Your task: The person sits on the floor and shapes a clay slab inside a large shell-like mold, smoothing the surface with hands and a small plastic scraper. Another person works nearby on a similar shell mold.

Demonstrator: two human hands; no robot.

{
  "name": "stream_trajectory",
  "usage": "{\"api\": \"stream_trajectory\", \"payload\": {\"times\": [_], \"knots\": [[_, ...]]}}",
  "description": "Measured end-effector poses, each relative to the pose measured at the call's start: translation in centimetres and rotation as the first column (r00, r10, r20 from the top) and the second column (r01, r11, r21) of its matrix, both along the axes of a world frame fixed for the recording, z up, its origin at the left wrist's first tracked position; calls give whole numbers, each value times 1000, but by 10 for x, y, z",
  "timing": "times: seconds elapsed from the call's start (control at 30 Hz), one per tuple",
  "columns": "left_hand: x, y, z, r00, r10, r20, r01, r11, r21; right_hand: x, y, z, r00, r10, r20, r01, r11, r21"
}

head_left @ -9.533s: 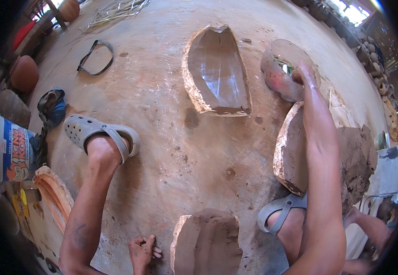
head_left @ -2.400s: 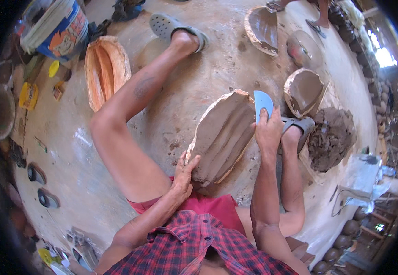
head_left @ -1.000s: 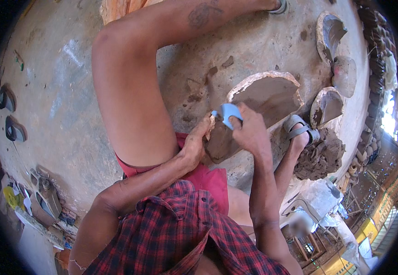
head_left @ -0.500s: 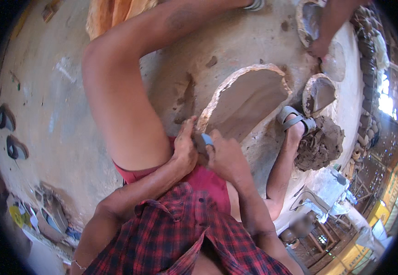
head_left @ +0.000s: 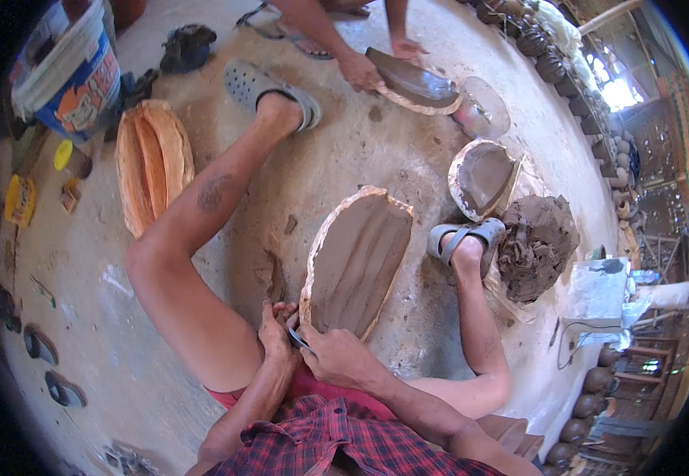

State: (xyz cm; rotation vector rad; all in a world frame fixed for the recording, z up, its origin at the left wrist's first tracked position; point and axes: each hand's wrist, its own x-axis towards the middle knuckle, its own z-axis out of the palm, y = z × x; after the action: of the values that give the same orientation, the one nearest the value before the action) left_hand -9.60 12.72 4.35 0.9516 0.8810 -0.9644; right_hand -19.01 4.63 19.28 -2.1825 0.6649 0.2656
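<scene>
A large plaster mould (head_left: 307,274) lined with ridged grey-brown clay (head_left: 360,262) lies on the floor between my legs. At its near left rim my right hand (head_left: 340,357) is closed on a small flat tool (head_left: 298,339) with a bluish edge. Close beside it, my left hand (head_left: 278,329) has its fingers curled; what they hold, if anything, is hidden. Both hands meet at the mould's near end.
Opposite, another person's hands (head_left: 360,73) tilt a clay-lined mould (head_left: 416,86). A smaller filled mould (head_left: 483,176) and a clay heap (head_left: 536,250) stand right, near my sandalled foot (head_left: 467,238). An orange-brown ridged mould (head_left: 154,163) and a bucket (head_left: 74,79) lie left.
My view has shifted, showing more floor at the far side. The other person's hand has gone from beside a mould to holding one up tilted. My hands remain by the large mould's near rim.
</scene>
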Motion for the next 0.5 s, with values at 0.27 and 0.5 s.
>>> {"api": "stream_trajectory", "payload": {"times": [0.27, 0.5], "knots": [[25, -9, -34, 845, -354, 400, 177, 892, 416, -48, -60, 40, 864, -430, 262, 468, 877, -105], [40, -49, -13, 224, -801, 556, -89, 551, 830, -112, -99, 21, 581, -755, 305, 766, 633, 108]]}}
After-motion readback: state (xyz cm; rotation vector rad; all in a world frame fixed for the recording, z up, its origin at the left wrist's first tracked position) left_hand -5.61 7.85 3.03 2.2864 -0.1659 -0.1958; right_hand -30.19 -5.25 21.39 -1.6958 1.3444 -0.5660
